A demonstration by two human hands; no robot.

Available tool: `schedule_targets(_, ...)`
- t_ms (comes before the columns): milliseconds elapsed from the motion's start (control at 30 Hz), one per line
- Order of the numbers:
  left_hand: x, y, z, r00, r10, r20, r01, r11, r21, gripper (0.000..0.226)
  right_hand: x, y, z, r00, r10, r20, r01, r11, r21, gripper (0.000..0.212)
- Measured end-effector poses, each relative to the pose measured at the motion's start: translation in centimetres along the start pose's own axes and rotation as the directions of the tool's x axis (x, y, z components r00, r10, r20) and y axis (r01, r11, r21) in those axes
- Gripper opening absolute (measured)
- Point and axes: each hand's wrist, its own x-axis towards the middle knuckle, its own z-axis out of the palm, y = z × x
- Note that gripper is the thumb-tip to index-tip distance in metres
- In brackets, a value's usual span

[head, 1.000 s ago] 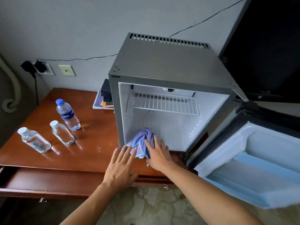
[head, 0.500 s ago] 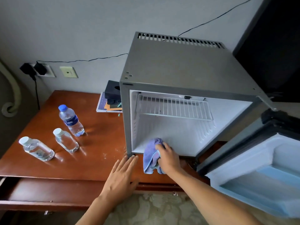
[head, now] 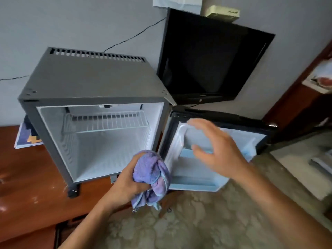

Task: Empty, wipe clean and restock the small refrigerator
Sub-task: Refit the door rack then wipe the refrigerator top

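Observation:
The small grey refrigerator stands on the wooden table with its door swung wide open to the right. Inside it is white and holds only a wire shelf near the top. My left hand grips a bunched purple cloth just in front of the fridge's lower right corner. My right hand hovers with spread fingers in front of the door's inner lining, blurred by motion and holding nothing.
A black TV hangs on the wall behind the door. Books lie on the table left of the fridge. Patterned carpet covers the floor below. Dark wooden furniture stands at the right.
The cloth has passed from my right hand to my left, which left the table. My right hand has moved over to the open door. The view has turned right, so the bottles are out of sight.

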Motion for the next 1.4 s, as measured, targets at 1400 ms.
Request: schedule_targets(1400, -32.4, 10.9, -12.7, 0.621, 0.153, -0.768, 0.164, 0.934, 0.318, 0.088, 7.0, -13.7, 9.9, 0.909, -0.086, 0.407, 0.201, 0.948, -0.248, 0.089)
